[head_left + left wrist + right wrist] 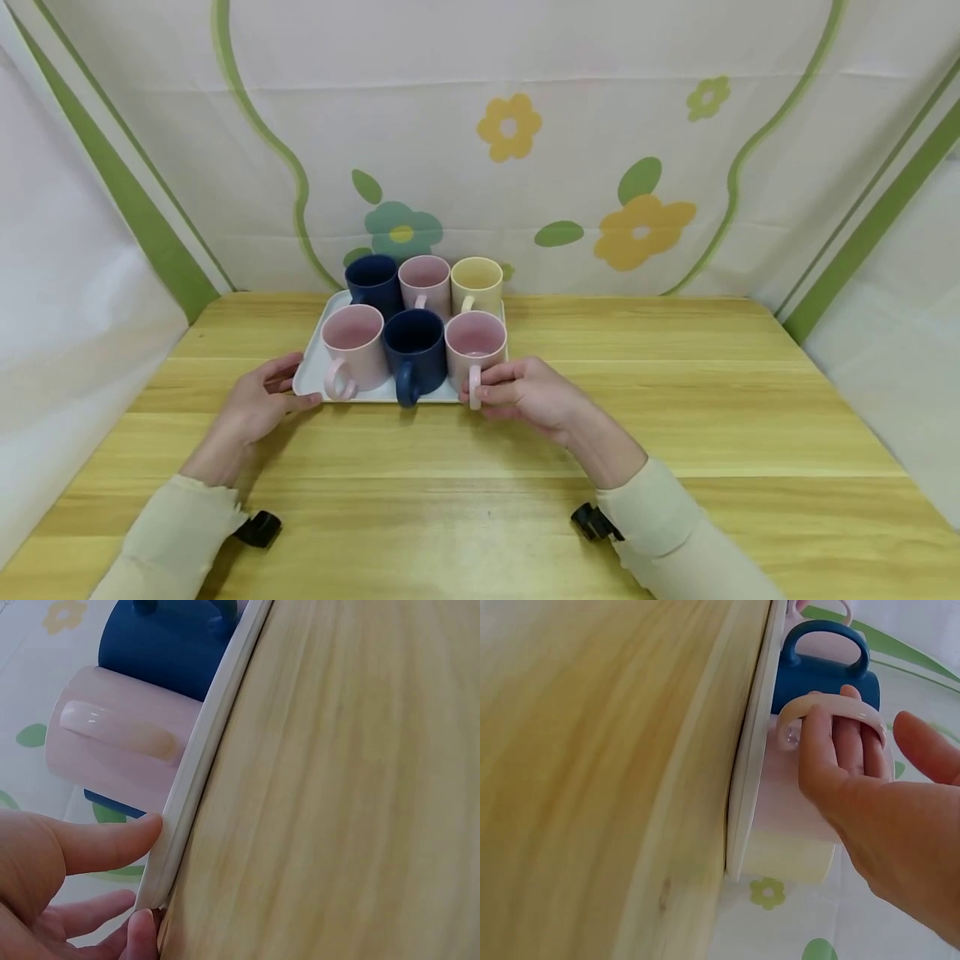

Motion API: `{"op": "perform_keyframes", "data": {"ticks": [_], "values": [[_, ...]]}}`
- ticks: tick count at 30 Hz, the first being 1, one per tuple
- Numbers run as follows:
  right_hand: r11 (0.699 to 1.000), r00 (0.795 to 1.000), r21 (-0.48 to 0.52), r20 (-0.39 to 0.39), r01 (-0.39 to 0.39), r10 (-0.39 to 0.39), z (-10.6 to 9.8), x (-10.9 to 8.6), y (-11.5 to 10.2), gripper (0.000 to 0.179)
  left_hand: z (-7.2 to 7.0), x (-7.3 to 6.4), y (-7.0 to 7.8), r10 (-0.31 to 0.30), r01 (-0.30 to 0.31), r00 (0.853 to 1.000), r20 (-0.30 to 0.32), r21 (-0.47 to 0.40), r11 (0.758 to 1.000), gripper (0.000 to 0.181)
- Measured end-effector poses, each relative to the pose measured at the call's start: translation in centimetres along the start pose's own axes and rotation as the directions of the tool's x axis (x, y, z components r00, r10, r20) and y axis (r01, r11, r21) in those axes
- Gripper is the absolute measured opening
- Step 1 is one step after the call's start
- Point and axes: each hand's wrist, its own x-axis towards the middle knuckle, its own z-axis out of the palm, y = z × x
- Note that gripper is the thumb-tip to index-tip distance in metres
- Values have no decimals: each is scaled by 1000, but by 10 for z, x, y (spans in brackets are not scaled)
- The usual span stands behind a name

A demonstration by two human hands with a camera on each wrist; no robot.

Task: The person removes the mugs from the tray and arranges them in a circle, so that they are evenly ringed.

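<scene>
A white rectangular tray (311, 371) bears two rows of mugs. In front stand a pink mug (355, 350) at left, a dark blue mug (415, 354) in the middle and another pink mug (457, 362) at right. My left hand (255, 404) grips the tray's front left corner; its thumb (112, 844) lies against the rim and other fingers touch the corner. With fingers hooked through its handle (840, 705), my right hand (536, 398) holds the front right pink mug, which stands on the tray. That thumb is raised off the handle in the right wrist view.
Behind them stand a dark blue mug (372, 279), a pink mug (425, 279) and a yellow mug (480, 283). The tray sits at the back of a wooden table (465, 500), close to a flower-patterned curtain (450, 125). Fabric walls flank both sides.
</scene>
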Motion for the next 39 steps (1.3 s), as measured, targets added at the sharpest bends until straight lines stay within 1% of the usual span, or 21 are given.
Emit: {"op": "perform_keyframes", "data": {"ticks": [3, 7, 11, 14, 19, 26, 29, 32, 39], "values": [[1000, 1000, -4, -7, -2, 2, 2, 1, 1, 28, -1, -1, -1, 7, -7, 1000, 0, 7, 1000, 88], [1000, 999, 2, -38, -13, 13, 3, 1, 0, 25, -1, -2, -2, 26, -26, 1000, 2, 21, 999, 90], [1000, 998, -10, -68, -5, 4, 2, -1, -2, 24, 2, -1, 2, 35, -35, 999, 1, 34, 999, 90], [1000, 997, -26, -79, -1, -1, 1, -4, -3, 25, 4, -1, 5, 39, -39, 999, 4, 19, 999, 90], [999, 995, -31, -99, -15, 12, 2, -6, -5, 28, 6, -2, 7, 36, -35, 999, 10, -8, 999, 90], [999, 992, -12, -122, -41, 39, 3, -3, -5, 33, 1, -2, 2, 19, -19, 1000, 13, -2, 1000, 89], [999, 992, 15, -113, -49, 50, 3, -2, -5, 35, 1, -2, 1, 18, -18, 1000, 16, -1, 1000, 90], [997, 995, 52, -84, -51, 55, 1, -1, -4, 35, 1, -1, 0, 15, -15, 1000, 13, 8, 1000, 90], [986, 996, 143, -17, -87, 91, -4, 2, 0, 23, 1, 0, 0, 13, -13, 1000, 7, 18, 1000, 90]]}}
